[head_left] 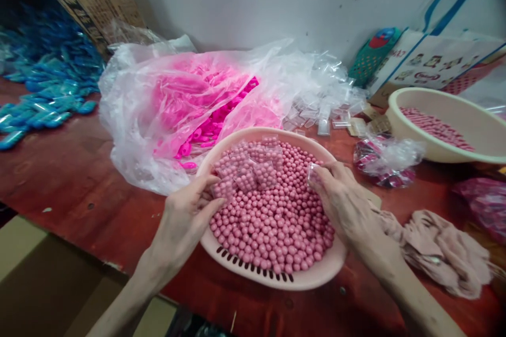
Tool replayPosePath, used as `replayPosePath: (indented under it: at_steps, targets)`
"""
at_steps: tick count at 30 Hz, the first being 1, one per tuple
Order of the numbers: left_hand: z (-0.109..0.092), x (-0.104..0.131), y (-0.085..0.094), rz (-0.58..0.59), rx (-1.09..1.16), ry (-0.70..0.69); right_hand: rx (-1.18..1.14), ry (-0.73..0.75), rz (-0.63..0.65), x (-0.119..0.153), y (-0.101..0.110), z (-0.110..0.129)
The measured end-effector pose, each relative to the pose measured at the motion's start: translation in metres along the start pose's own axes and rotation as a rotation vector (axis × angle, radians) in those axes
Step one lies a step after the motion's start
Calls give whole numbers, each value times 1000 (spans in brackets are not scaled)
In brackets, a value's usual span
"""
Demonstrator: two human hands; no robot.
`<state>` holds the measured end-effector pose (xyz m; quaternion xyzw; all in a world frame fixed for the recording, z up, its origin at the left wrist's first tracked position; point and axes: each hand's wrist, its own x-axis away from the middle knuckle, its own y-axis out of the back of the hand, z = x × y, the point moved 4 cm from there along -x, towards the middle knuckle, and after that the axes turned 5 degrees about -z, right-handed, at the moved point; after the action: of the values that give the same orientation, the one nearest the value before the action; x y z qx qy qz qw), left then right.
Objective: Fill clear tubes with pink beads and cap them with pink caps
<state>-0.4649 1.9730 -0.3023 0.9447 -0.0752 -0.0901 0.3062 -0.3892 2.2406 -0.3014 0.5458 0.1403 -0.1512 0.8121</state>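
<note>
A pale pink basket [272,284] full of pink beads [272,221] stands on the red table. Several small clear packets of beads [247,174] lie on the loose beads at its back left. At the basket's left rim, my left hand [193,205] has its fingers curled round a bead-filled packet [222,188] by the other packets. My right hand [340,189] is over the right side of the basket, thumb and fingers pinching a small clear packet [312,175]. What that packet contains is hard to make out.
Behind the basket lies a plastic bag of bright pink pieces [185,100], with clear small boxes [324,110] to its right. Blue pieces [59,79] cover the far left. A cream bowl [446,152] and a crumpled cloth [446,253] are at the right.
</note>
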Motion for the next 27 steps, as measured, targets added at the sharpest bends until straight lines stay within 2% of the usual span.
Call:
replayPosePath:
  at_steps: [6,11,15,17,18,19,21,23,24,25,27]
  targets:
    - [1,-14,-9,31,-156,-105,30,136,-86,11,-7,-2]
    - [-5,-11,-10,31,-259,-173,-68,45,-40,-3,-20,-18]
    - [-16,2,-4,-115,-323,-253,-117,-29,7,-10,-5,-12]
    - [-23,8,-1,-170,-341,-308,-53,30,84,-10,5,1]
    - [-26,10,-1,-155,-337,-335,-12,77,142,-8,9,9]
    - [-29,11,-3,-102,-325,-358,23,120,197,-6,11,16]
    - [-31,11,-15,117,-308,-374,56,182,272,0,10,28]
    - [-28,10,-30,348,-326,-351,36,241,284,7,1,37]
    - [-26,10,-37,425,-335,-341,7,273,280,10,-6,40]
    - [-23,10,-43,469,-334,-340,-31,299,275,13,-13,43]
    - [-20,11,-51,477,-286,-381,-112,304,262,16,-26,45]
